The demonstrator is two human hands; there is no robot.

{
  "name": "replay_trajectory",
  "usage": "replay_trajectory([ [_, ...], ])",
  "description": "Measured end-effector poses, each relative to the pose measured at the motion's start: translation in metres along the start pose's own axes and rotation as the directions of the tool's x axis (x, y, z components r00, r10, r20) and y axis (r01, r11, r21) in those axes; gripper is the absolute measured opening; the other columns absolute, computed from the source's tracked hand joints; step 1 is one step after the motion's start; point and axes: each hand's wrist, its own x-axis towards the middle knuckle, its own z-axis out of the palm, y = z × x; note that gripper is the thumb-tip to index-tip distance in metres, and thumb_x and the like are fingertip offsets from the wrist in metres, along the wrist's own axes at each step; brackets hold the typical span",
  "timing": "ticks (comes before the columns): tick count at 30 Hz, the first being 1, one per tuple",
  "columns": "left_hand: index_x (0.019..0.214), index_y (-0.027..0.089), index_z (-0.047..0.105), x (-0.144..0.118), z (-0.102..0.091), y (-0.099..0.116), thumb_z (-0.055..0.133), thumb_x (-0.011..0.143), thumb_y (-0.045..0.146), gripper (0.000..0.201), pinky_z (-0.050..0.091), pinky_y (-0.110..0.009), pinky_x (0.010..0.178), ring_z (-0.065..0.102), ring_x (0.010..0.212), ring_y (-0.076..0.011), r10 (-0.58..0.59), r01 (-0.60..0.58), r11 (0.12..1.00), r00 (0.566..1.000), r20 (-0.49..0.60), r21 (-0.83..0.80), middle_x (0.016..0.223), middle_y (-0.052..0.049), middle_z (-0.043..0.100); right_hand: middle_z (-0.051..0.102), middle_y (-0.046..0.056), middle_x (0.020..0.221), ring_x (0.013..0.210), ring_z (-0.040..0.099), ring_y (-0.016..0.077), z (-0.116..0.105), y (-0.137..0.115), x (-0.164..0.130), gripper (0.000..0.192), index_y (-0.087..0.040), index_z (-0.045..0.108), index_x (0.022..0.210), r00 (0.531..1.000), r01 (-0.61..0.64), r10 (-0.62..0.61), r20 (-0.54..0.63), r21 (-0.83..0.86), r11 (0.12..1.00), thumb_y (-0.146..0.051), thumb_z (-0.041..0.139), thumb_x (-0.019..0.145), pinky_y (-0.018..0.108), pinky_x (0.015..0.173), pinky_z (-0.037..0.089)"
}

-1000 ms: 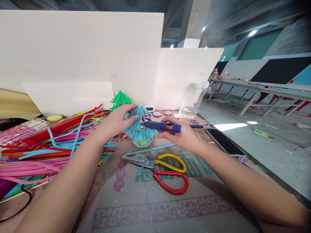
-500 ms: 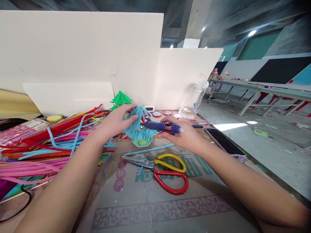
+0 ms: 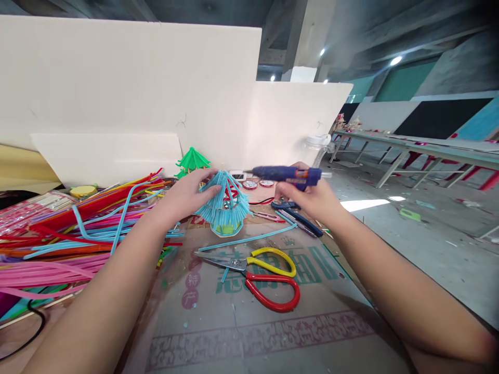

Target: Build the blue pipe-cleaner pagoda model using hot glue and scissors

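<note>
My left hand [image 3: 194, 193] is closed on the upper left side of a small light-blue pavilion model [image 3: 228, 208], built from fuzzy pipe cleaners with a pointed roof and a greenish base. It stands upright on the cardboard. In my right hand [image 3: 312, 195] is a dark blue glue gun [image 3: 286, 175], its nozzle pointing left, raised to the right of the model and apart from it. Scissors [image 3: 253, 272] with one yellow and one red handle lie in front of the model. A light-blue pipe cleaner [image 3: 249, 239] lies between the scissors and the model.
Bundles of coloured pipe cleaners [image 3: 89, 228] cover the left side. A green pavilion model [image 3: 193, 162] stands behind my left hand. A clear plastic jug [image 3: 314, 150] is at the back right. Dark-handled tools [image 3: 302, 221] lie below my right hand. White boards [image 3: 136, 78] close off the back.
My right hand has drawn the glue gun away from the model, to the right and upward. My left hand stays on the model. The tools under my right hand now show.
</note>
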Motion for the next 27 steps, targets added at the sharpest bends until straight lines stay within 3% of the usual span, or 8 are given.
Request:
replay_trajectory([
  [4,0.132,0.019,0.055,0.0,0.001,-0.001,0.047,0.09,0.049,0.052,0.043,-0.037,0.103,0.057,0.12,-0.0255,-0.003,0.003,1.0,1.0,0.01,0.001,0.132,-0.007,0.061,0.072,0.007,0.085,0.075,0.063,0.0178,-0.002,0.052,0.019,0.035,-0.015,0.067,0.085,0.979,-0.168,0.158,-0.131,-0.069,0.983,-0.049,0.057,0.087,0.031,0.072,0.05],
  [8,0.133,0.019,0.055,0.0,0.001,-0.001,0.049,0.09,0.048,0.052,0.043,-0.035,0.102,0.057,0.121,-0.025,0.001,-0.001,1.0,1.0,-0.006,0.001,0.132,-0.007,0.061,0.074,0.008,0.091,0.083,0.067,0.0212,0.017,0.104,0.044,0.029,-0.013,0.07,0.093,0.944,-0.325,0.311,-0.111,-0.146,0.934,-0.04,0.069,0.08,0.033,0.077,0.051],
  [12,0.132,0.017,0.056,0.002,0.002,-0.001,0.049,0.09,0.048,0.053,0.043,-0.037,0.103,0.057,0.12,-0.0251,-0.006,0.006,1.0,1.0,-0.009,0.003,0.131,-0.008,0.062,0.072,0.009,0.105,0.095,0.066,0.0204,0.046,0.129,0.071,0.028,-0.013,0.067,0.107,0.929,-0.368,0.366,-0.05,-0.215,0.905,-0.032,0.065,0.087,0.034,0.085,0.051],
  [16,0.134,0.017,0.055,0.001,0.004,-0.002,0.05,0.09,0.048,0.053,0.043,-0.037,0.103,0.057,0.121,-0.0247,0.002,-0.002,1.0,1.0,-0.009,-0.009,0.133,-0.008,0.061,0.063,0.009,0.12,0.103,0.063,0.0212,0.075,0.139,0.086,0.034,-0.015,0.059,0.121,0.903,-0.395,0.428,0.044,-0.312,0.864,-0.035,0.059,0.094,0.042,0.088,0.054],
  [19,0.134,0.018,0.054,0.001,0.004,-0.005,0.049,0.09,0.048,0.054,0.043,-0.038,0.104,0.057,0.122,-0.025,0.006,-0.007,1.0,1.0,-0.014,-0.012,0.134,-0.008,0.061,0.059,0.009,0.124,0.105,0.062,0.0222,0.085,0.143,0.086,0.036,-0.016,0.057,0.124,0.874,-0.404,0.475,0.101,-0.393,0.826,-0.036,0.058,0.094,0.044,0.087,0.054],
  [23,0.136,0.018,0.053,0.001,0.005,-0.006,0.05,0.09,0.049,0.056,0.042,-0.04,0.106,0.055,0.124,-0.0259,-0.02,0.02,1.0,1.0,-0.016,-0.015,0.137,-0.008,0.059,0.063,0.012,0.116,0.1,0.063,0.0223,0.064,0.134,0.075,0.037,-0.012,0.059,0.12,0.886,-0.373,0.457,0.077,-0.467,0.802,-0.035,0.064,0.09,0.04,0.086,0.053],
  [25,0.136,0.017,0.053,0.002,0.006,-0.006,0.05,0.09,0.048,0.056,0.041,-0.04,0.107,0.054,0.125,-0.026,-0.032,0.032,0.999,0.999,-0.017,-0.028,0.137,-0.008,0.058,0.064,0.016,0.114,0.101,0.062,0.0248,0.043,0.12,0.064,0.044,-0.008,0.058,0.122,0.915,-0.345,0.404,0.014,-0.496,0.797,-0.034,0.066,0.087,0.038,0.087,0.049],
  [27,0.135,0.017,0.054,0.003,0.008,-0.005,0.05,0.09,0.047,0.054,0.041,-0.041,0.107,0.054,0.125,-0.0259,-0.029,0.028,0.999,0.999,-0.022,-0.038,0.137,-0.009,0.058,0.065,0.017,0.114,0.102,0.06,0.0243,0.025,0.099,0.047,0.038,-0.009,0.059,0.12,0.943,-0.284,0.332,0.0,-0.518,0.807,-0.033,0.06,0.091,0.036,0.087,0.046],
])
